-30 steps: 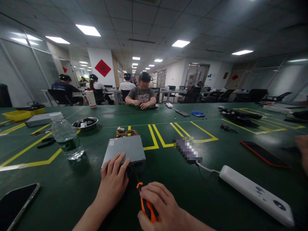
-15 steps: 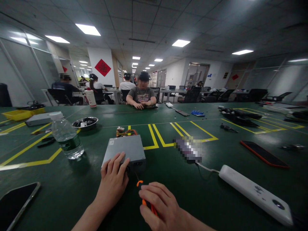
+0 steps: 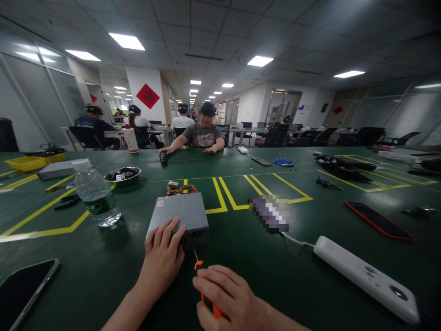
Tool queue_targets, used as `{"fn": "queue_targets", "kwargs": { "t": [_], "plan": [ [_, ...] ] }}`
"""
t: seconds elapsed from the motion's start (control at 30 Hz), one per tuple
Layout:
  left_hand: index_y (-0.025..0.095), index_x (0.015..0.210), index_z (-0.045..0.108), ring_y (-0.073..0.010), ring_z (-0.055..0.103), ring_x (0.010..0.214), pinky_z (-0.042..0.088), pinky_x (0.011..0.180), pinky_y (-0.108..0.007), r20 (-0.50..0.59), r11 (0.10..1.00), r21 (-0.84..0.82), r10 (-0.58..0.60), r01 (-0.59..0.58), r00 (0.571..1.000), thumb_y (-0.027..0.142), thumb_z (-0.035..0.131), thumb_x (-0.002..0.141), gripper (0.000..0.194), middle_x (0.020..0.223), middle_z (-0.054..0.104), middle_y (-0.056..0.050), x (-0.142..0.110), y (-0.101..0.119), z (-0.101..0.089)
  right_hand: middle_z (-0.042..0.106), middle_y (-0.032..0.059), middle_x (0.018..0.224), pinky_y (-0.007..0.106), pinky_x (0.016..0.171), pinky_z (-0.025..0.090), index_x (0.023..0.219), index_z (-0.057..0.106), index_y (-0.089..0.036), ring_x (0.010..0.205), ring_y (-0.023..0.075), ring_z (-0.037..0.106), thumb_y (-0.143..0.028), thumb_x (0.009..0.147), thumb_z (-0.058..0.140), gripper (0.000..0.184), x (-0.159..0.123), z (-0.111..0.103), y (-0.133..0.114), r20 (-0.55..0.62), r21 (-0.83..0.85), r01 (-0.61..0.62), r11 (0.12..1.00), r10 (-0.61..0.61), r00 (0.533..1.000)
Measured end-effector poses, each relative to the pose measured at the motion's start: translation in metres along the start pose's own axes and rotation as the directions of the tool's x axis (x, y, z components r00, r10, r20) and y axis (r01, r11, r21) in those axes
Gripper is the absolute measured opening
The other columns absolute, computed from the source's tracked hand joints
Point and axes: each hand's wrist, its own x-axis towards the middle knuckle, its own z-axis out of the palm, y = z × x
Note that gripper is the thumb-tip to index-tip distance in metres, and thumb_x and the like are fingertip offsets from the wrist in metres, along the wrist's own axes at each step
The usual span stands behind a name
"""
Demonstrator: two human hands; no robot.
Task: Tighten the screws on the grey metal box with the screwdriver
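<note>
A grey metal power-supply box [image 3: 181, 212] lies on the green table [image 3: 241, 276] just ahead of me, with coloured wires [image 3: 179, 188] at its far end. My left hand [image 3: 161, 259] rests on the box's near edge, fingers curled over it. My right hand [image 3: 229, 299] is closed round an orange-handled screwdriver [image 3: 206, 294]; its thin shaft points at the box's near face.
A water bottle [image 3: 94, 193] and a metal bowl [image 3: 122, 174] stand at the left. A dark phone [image 3: 24, 289] lies near left, a white power strip [image 3: 365, 278] at the right, an orange-edged phone [image 3: 379, 220] beyond. A person [image 3: 203, 133] sits across the table.
My right hand has shifted slightly left and forward on the screwdriver, covering more of its handle. The person opposite has reached one arm out along the table. The hand at the right edge has gone.
</note>
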Motion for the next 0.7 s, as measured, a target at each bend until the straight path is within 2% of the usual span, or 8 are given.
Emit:
{"fn": "queue_targets", "kwargs": {
  "t": [0.13, 0.23, 0.3, 0.43, 0.53, 0.6, 0.7],
  "plan": [
    [0.02, 0.109, 0.054, -0.0264, 0.044, 0.118, 0.03, 0.095, -0.045, 0.004, 1.0, 0.013, 0.014, -0.014, 1.0, 0.019, 0.048, 0.079, 0.03, 0.125, 0.053, -0.01, 0.0012, 0.0, -0.0009, 0.062, 0.0042, 0.079, 0.024, 0.079, 0.052, 0.076, 0.057, -0.017, 0.081, 0.0135, 0.061, -0.015, 0.075, 0.051, 0.007, -0.0007, 0.0044, -0.0038, -0.095, -0.036, -0.184, 0.982, 0.18, 0.979],
    [0.02, 0.109, 0.055, -0.0259, 0.045, 0.117, 0.031, 0.095, -0.044, -0.011, 1.0, 0.018, 0.025, -0.025, 1.0, 0.02, 0.048, 0.081, 0.028, 0.124, 0.054, -0.01, 0.0018, -0.0011, -0.0011, 0.062, 0.0028, 0.077, 0.023, 0.076, 0.052, 0.076, 0.057, -0.016, 0.08, 0.0129, 0.06, -0.009, 0.074, 0.052, 0.009, -0.0018, 0.0001, -0.0029, -0.047, -0.035, -0.1, 0.994, 0.099, 0.994],
    [0.021, 0.109, 0.054, -0.0249, 0.045, 0.117, 0.032, 0.094, -0.043, -0.019, 1.0, 0.003, 0.026, -0.026, 0.999, 0.021, 0.047, 0.082, 0.028, 0.123, 0.054, -0.009, 0.0021, -0.0017, -0.0018, 0.063, 0.0061, 0.091, 0.026, 0.084, 0.05, 0.082, 0.058, -0.013, 0.093, 0.0151, 0.059, -0.007, 0.077, 0.051, 0.011, -0.0038, -0.0036, -0.0007, 0.066, 0.022, 0.016, 1.0, -0.017, 0.998],
    [0.022, 0.106, 0.054, -0.0235, 0.046, 0.116, 0.032, 0.094, -0.041, -0.012, 0.999, -0.042, -0.015, 0.015, 1.0, 0.022, 0.048, 0.082, 0.025, 0.121, 0.056, -0.007, 0.0034, -0.0011, -0.0049, 0.06, 0.0101, 0.103, 0.032, 0.087, 0.049, 0.084, 0.056, -0.013, 0.103, 0.0181, 0.055, -0.004, 0.077, 0.046, 0.015, -0.0069, -0.004, 0.0015, 0.072, 0.038, -0.061, 0.997, 0.058, 0.996],
    [0.023, 0.108, 0.053, -0.0229, 0.045, 0.117, 0.031, 0.094, -0.04, 0.02, 0.998, -0.057, -0.039, 0.04, 0.999, 0.023, 0.047, 0.083, 0.026, 0.121, 0.055, -0.006, 0.0048, 0.0004, -0.0069, 0.06, 0.0072, 0.094, 0.033, 0.079, 0.053, 0.082, 0.057, -0.017, 0.091, 0.017, 0.058, -0.014, 0.078, 0.056, 0.006, -0.0055, -0.0024, 0.0003, 0.025, -0.016, -0.115, 0.993, 0.116, 0.993],
    [0.02, 0.111, 0.051, -0.0229, 0.044, 0.117, 0.03, 0.095, -0.04, 0.036, 0.997, -0.054, -0.06, 0.062, 0.998, 0.024, 0.046, 0.083, 0.028, 0.122, 0.055, -0.007, 0.0056, 0.0016, -0.0079, 0.061, 0.0062, 0.088, 0.032, 0.076, 0.053, 0.083, 0.057, -0.017, 0.086, 0.0157, 0.059, -0.013, 0.078, 0.056, 0.006, -0.005, -0.0027, -0.0003, 0.018, 0.003, -0.084, 0.996, 0.084, 0.996],
    [0.019, 0.11, 0.051, -0.0235, 0.044, 0.116, 0.03, 0.094, -0.04, 0.036, 0.996, -0.046, -0.075, 0.076, 0.997, 0.024, 0.047, 0.083, 0.028, 0.121, 0.055, -0.008, 0.0066, 0.0037, -0.0085, 0.061, 0.009, 0.094, 0.034, 0.082, 0.051, 0.089, 0.056, -0.013, 0.093, 0.0176, 0.057, -0.006, 0.078, 0.05, 0.015, -0.009, -0.0028, 0.0002, 0.06, 0.051, -0.026, 0.998, 0.023, 0.998]
  ]
}}
